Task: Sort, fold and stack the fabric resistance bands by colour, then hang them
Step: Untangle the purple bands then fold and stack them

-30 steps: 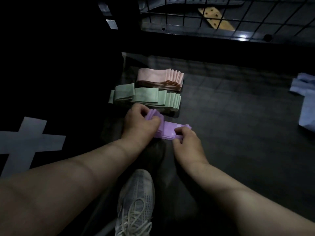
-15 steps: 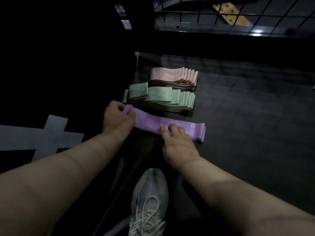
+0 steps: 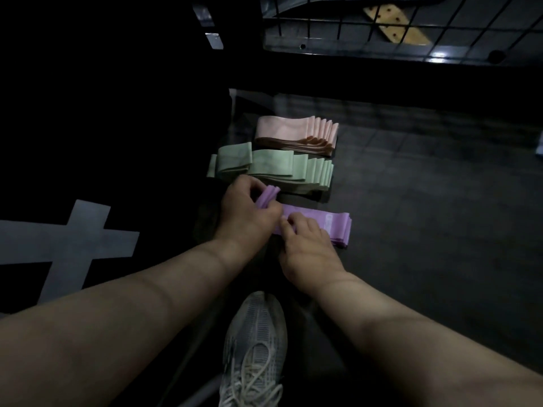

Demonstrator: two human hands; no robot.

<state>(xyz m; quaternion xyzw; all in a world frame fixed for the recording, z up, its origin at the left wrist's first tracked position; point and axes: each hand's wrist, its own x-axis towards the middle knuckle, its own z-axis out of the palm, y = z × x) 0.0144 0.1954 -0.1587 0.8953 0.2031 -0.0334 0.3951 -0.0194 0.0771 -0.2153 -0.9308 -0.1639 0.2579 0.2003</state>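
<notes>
Dark worktop [image 3: 411, 201]: purple bands [image 3: 323, 227] just before green stack [image 3: 279, 168] and pink stack [image 3: 293, 132]. Left hand [image 3: 246, 218] pinching their raised end; right hand [image 3: 308, 248] on the middle, grip unclear. Soft, limp, light; best held at folds.

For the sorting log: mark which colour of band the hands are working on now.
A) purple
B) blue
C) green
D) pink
A: the left hand grips the raised end of the purple bands and the right hand rests on them; the pink stack and green stack lie beyond, apart from both hands.
</notes>
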